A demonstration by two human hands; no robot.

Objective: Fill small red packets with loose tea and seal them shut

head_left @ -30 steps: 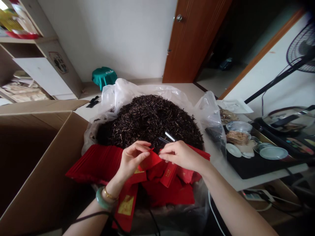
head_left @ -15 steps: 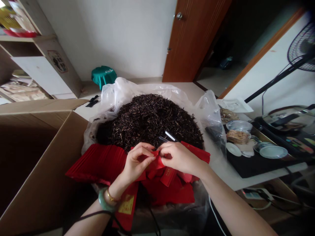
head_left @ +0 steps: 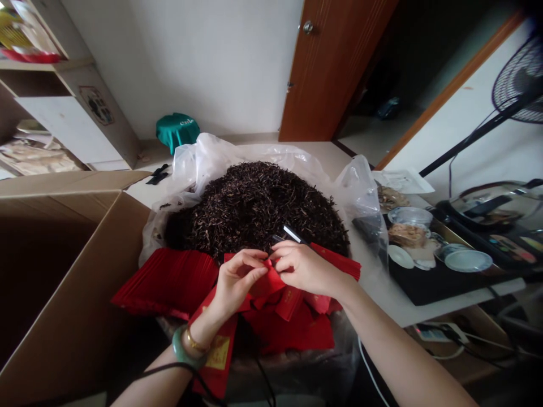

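Thumb and fingers of my left hand (head_left: 237, 280) pinch a small red paper packet (head_left: 271, 282) by its upper edge. My right hand (head_left: 303, 268) grips the same packet from the other side, its fingertips curled and partly hidden. Just beyond my hands rises a big heap of dark dried tea leaves (head_left: 263, 198) in a clear plastic bag (head_left: 212, 152). A dark object with a white strip (head_left: 292, 233) lies on the leaves' near side. Left of my hands stands a tight row of red packets (head_left: 165, 282); more loose red packets (head_left: 292, 328) lie below them.
An open cardboard box (head_left: 85, 271) stands at the left. On the right, a table holds clear lidded containers (head_left: 409, 217), a white dish (head_left: 401, 256) and a pan with a glass lid (head_left: 492, 200). Farther back are a teal-covered stool (head_left: 177, 130) and a brown door (head_left: 326, 73).
My fingers have shifted slightly on the red packet, and more of its face shows between my hands. The camera view has moved a little; the surroundings look the same.
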